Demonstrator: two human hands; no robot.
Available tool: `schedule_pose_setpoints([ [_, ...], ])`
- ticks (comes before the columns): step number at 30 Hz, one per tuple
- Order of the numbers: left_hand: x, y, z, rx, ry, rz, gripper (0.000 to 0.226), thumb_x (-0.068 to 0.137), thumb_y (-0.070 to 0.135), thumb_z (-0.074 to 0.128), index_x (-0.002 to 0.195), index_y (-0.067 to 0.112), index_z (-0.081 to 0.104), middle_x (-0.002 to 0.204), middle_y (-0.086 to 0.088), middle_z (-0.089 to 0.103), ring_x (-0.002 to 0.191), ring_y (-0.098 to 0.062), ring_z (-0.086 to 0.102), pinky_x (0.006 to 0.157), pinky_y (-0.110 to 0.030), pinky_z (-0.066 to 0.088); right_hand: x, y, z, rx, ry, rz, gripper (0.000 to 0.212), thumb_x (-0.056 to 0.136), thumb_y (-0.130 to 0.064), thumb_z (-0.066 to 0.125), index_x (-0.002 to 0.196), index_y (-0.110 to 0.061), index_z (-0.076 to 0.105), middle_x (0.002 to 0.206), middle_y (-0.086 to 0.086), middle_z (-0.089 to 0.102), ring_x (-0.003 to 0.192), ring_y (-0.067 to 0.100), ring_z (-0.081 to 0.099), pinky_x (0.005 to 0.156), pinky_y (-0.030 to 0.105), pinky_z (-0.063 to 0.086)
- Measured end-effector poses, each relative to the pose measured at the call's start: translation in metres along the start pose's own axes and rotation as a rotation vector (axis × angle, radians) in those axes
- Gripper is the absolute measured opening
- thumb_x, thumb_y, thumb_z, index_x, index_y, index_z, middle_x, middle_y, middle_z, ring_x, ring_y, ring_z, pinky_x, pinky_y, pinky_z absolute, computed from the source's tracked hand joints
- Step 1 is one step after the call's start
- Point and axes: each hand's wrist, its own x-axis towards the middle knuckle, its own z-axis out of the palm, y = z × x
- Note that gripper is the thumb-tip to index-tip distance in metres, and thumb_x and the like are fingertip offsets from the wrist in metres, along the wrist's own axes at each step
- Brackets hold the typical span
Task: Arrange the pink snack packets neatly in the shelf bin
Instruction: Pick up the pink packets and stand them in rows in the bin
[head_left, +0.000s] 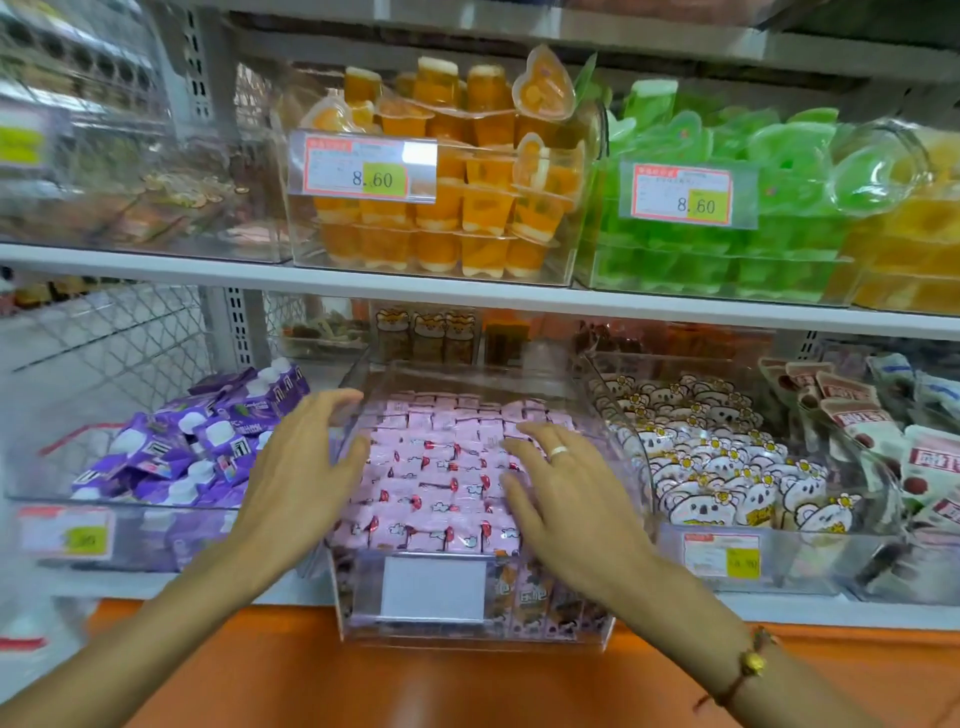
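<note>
Pink snack packets (434, 467) lie in tidy rows, filling a clear plastic shelf bin (467, 636) that juts out past the lower shelf's front edge. My left hand (301, 467) is at the bin's left wall with fingers spread and relaxed, thumb near the packets, holding nothing. My right hand (566, 499), wearing a ring, lies flat with straight fingers over the right side of the packets. A blank label holder (434, 587) hangs on the bin's front.
A bin of purple packets (197, 447) stands to the left and a bin of koala-print packets (727, 467) to the right. Orange jelly cups (457, 208) and green jelly packs (727, 249) fill the upper shelf. An orange panel (467, 686) runs below.
</note>
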Motion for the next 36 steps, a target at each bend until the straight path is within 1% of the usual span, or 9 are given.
schedule_pose_setpoints([
  [3, -0.006, -0.007, -0.002, -0.134, -0.126, -0.187, 0.034, 0.093, 0.021, 0.057, 0.127, 0.019, 0.055, 0.121, 0.000, 0.062, 0.105, -0.019, 0.059, 0.093, -0.041, 0.048, 0.022, -0.011, 0.013, 0.063, -0.095, -0.011, 0.044, 0.100, -0.032, 0.034, 0.141, -0.016, 0.041, 0.144, 0.005, 0.042, 0.132, 0.022, 0.035, 0.107, 0.030, 0.029],
  [7, -0.012, -0.007, -0.003, -0.227, -0.082, -0.250, 0.020, 0.092, 0.028, 0.058, 0.109, 0.022, 0.066, 0.093, 0.007, 0.070, 0.088, -0.011, 0.066, 0.085, -0.035, 0.052, 0.050, -0.017, 0.034, 0.217, -0.372, 0.057, 0.050, 0.101, -0.034, 0.032, 0.147, -0.016, 0.029, 0.156, 0.004, 0.025, 0.141, 0.022, 0.026, 0.113, 0.034, 0.025],
  [11, -0.020, -0.004, -0.001, -0.254, -0.085, -0.256, 0.020, 0.093, 0.032, 0.056, 0.105, 0.023, 0.070, 0.093, 0.008, 0.073, 0.090, -0.010, 0.066, 0.085, -0.034, 0.051, 0.063, -0.005, 0.041, 0.209, -0.544, 0.058, 0.052, 0.102, -0.043, 0.025, 0.150, -0.023, 0.023, 0.157, -0.001, 0.022, 0.142, 0.022, 0.025, 0.113, 0.037, 0.022],
  [18, -0.019, -0.007, 0.005, -0.322, -0.192, -0.206, 0.016, 0.090, 0.031, 0.060, 0.098, 0.045, 0.062, 0.092, 0.020, 0.069, 0.087, 0.007, 0.062, 0.079, -0.020, 0.049, 0.065, 0.006, 0.031, 0.099, -0.574, 0.040, 0.044, 0.101, -0.040, 0.028, 0.138, -0.022, 0.045, 0.148, 0.001, 0.037, 0.131, 0.025, 0.038, 0.107, 0.041, 0.032],
  [20, -0.021, -0.007, 0.008, -0.316, -0.216, -0.191, 0.016, 0.090, 0.036, 0.058, 0.096, 0.049, 0.052, 0.096, 0.023, 0.062, 0.089, 0.012, 0.055, 0.075, -0.016, 0.044, 0.073, 0.001, 0.029, 0.012, -0.435, 0.014, 0.039, 0.101, -0.033, 0.033, 0.132, -0.020, 0.052, 0.140, 0.004, 0.047, 0.123, 0.026, 0.044, 0.101, 0.038, 0.037],
  [24, -0.020, -0.006, 0.010, -0.318, -0.190, -0.167, 0.029, 0.091, 0.039, 0.051, 0.120, 0.041, 0.047, 0.106, 0.022, 0.055, 0.093, 0.008, 0.053, 0.080, -0.023, 0.040, 0.081, -0.021, 0.040, 0.229, -0.339, 0.004, 0.036, 0.100, -0.025, 0.036, 0.130, -0.011, 0.050, 0.132, 0.011, 0.049, 0.119, 0.028, 0.045, 0.094, 0.035, 0.038],
  [29, -0.011, -0.009, 0.004, -0.348, -0.203, -0.180, 0.030, 0.091, 0.032, 0.056, 0.120, 0.035, 0.055, 0.099, 0.033, 0.055, 0.084, 0.013, 0.055, 0.079, -0.024, 0.046, 0.084, -0.023, 0.047, 0.198, -0.459, -0.041, 0.039, 0.101, -0.032, 0.033, 0.068, -0.019, 0.049, 0.090, 0.008, 0.053, 0.086, 0.029, 0.051, 0.074, 0.038, 0.040],
  [33, -0.009, -0.011, 0.005, -0.409, -0.206, -0.205, 0.028, 0.088, 0.032, 0.061, 0.115, 0.035, 0.057, 0.102, 0.031, 0.058, 0.084, 0.011, 0.057, 0.082, -0.027, 0.051, 0.109, -0.016, 0.045, 0.294, -0.444, 0.046, 0.044, 0.099, -0.032, 0.041, 0.061, -0.011, 0.052, 0.063, 0.005, 0.060, 0.059, 0.023, 0.056, 0.060, 0.031, 0.043],
  [36, -0.013, -0.012, 0.008, -0.448, -0.191, -0.206, 0.026, 0.087, 0.033, 0.060, 0.111, 0.041, 0.056, 0.105, 0.029, 0.059, 0.082, 0.007, 0.059, 0.086, -0.032, 0.051, 0.122, -0.016, 0.058, 0.309, -0.310, 0.106, 0.017, 0.091, -0.029, 0.060, 0.077, -0.022, 0.066, 0.068, -0.007, 0.062, 0.063, 0.017, 0.060, 0.063, 0.026, 0.047],
])
